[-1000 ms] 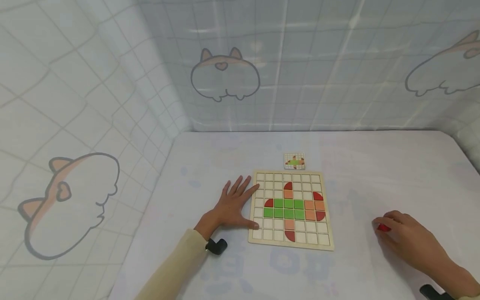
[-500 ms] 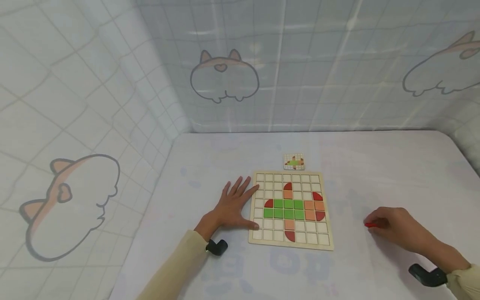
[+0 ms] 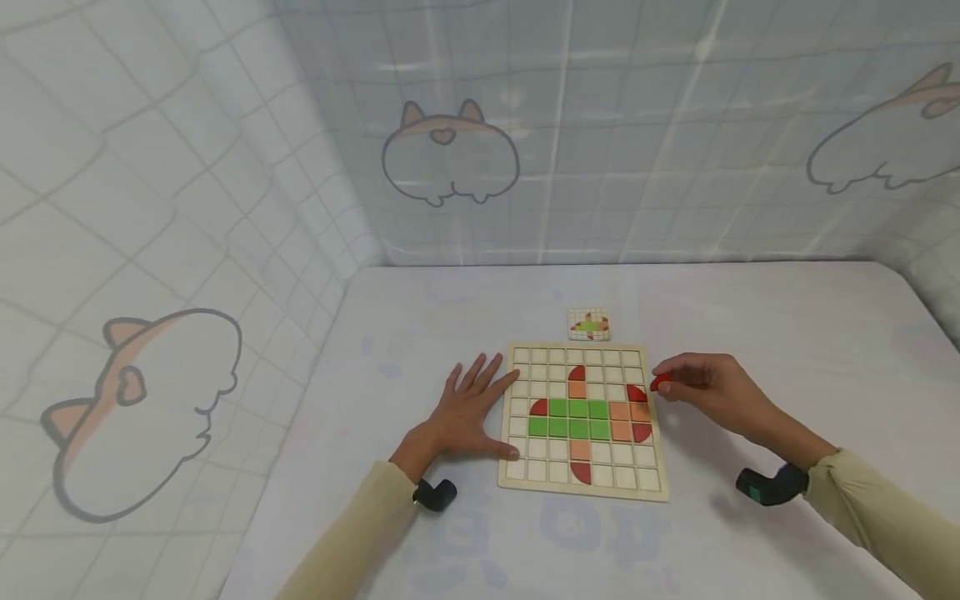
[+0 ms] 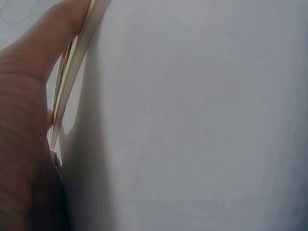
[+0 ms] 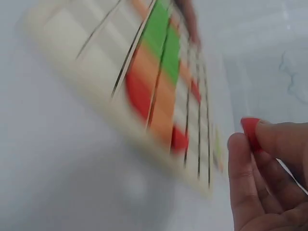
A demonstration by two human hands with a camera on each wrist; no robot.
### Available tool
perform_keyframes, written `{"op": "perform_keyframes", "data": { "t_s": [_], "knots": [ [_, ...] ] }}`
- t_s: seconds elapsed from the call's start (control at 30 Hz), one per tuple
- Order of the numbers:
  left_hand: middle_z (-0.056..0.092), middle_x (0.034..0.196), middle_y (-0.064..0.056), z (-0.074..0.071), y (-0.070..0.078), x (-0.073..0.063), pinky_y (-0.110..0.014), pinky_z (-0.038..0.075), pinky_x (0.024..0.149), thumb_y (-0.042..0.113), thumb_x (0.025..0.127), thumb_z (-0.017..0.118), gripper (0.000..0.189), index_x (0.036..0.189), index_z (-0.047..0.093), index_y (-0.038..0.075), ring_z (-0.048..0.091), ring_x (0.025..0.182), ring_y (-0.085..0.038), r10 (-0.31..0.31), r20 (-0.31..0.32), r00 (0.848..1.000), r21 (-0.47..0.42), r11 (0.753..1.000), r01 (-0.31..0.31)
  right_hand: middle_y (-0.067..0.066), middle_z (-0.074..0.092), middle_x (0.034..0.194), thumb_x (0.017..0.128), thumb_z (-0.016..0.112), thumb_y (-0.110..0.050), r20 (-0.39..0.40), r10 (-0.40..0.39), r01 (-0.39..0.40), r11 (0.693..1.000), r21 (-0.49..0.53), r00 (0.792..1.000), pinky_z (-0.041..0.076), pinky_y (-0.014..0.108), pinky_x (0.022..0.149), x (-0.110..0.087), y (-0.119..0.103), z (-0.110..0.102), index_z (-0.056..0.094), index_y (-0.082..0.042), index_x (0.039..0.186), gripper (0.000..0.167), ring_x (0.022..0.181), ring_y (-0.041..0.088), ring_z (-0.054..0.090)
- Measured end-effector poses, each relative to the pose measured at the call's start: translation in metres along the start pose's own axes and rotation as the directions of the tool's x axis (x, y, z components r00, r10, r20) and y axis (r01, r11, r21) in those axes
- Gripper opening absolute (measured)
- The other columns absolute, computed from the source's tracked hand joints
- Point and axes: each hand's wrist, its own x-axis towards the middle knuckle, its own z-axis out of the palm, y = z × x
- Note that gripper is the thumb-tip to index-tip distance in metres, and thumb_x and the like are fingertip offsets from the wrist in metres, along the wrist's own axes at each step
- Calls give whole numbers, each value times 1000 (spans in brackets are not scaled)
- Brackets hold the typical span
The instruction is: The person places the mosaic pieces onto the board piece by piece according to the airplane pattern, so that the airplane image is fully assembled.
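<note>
A wooden grid board [image 3: 525, 468] lies on the table, with green squares [image 3: 578, 417], orange squares [image 3: 620, 420] and red quarter-circle pieces [image 3: 581, 472] set in its cells. My left hand [image 3: 460, 417] rests at the board's left edge, fingers spread, with the thumb and index fingertip on the rim. My right hand [image 3: 716, 392] pinches a red piece [image 5: 251, 132] between thumb and fingers. It is just right of the board's right edge, near the red piece [image 3: 636, 393] there. In the left wrist view, the thumb [image 4: 53, 33] lies against the board's side.
A small square pattern card [image 3: 588, 323] lies behind the board, printed with a similar coloured figure on a grid. The white-covered table [image 3: 810, 333] meets a tile-patterned curtain [image 3: 600, 167] with animal drawings at the back.
My right hand has moved left and away from me, from the table's right side to the board's right edge, carrying the red piece. The left hand has stayed in place.
</note>
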Motion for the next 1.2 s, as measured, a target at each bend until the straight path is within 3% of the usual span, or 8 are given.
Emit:
{"op": "perform_keyframes", "data": {
  "t_s": [0.1,0.23,0.47,0.6,0.8,0.93,1.07,1.2],
  "knots": [
    [-8,165,0,0,0,0,-56,-6,114,90,65,53,119,159,7,35,-13,148,-24,3,2,1000,-4,1000,-3,6,72,103,90,72,-9,44,12,-16,996,83,999,55,27,78,11,-9,14,70,-4,111,22,92,21,69],
    [-9,165,0,-2,-1,1,-56,-6,113,90,65,54,119,159,7,34,-13,148,-25,0,8,1000,-7,1000,0,4,71,102,90,72,-5,92,-57,45,991,124,994,55,28,80,24,-21,34,71,-5,106,17,93,22,68],
    [-9,165,0,-6,-2,3,-55,-6,114,91,65,53,119,159,8,34,-13,148,-24,5,3,1000,4,1000,-5,-7,70,92,89,75,-15,165,-186,179,982,57,969,53,30,70,45,-38,71,75,-16,101,11,81,16,63],
    [-5,165,-2,-5,-3,2,-58,-4,114,90,66,53,117,159,11,33,-9,149,-26,23,-16,1000,-11,1000,-23,-9,71,91,90,74,-15,210,-291,287,957,49,933,52,30,68,55,-41,93,76,-14,101,11,80,11,63],
    [-4,165,-4,-2,-3,1,-59,-2,113,89,67,54,117,159,10,31,-9,149,-28,40,-5,999,0,999,-40,-7,73,92,90,73,-12,281,-362,377,926,1,889,53,28,73,70,-48,125,77,-13,99,10,81,5,64],
    [-6,165,-3,0,-4,1,-59,-2,113,90,67,53,117,159,9,32,-9,149,-28,35,-6,999,22,999,-34,-11,71,87,90,72,-12,322,-398,444,892,-83,859,51,26,67,80,-54,141,77,-13,97,8,73,2,59],
    [-6,165,-2,1,-5,2,-59,-3,113,91,67,51,117,159,8,33,-10,149,-27,40,-10,999,23,999,-40,-14,68,80,89,73,-10,346,-415,484,864,-138,841,47,26,63,84,-58,149,77,-14,93,7,67,1,55],
    [-5,165,-3,0,-5,2,-59,-2,113,91,66,52,118,159,8,33,-9,149,-28,38,-13,999,18,999,-38,-16,66,77,85,77,-13,320,-445,523,822,-224,836,42,28,66,84,-58,150,78,-18,88,6,72,5,50]
  ]
}}
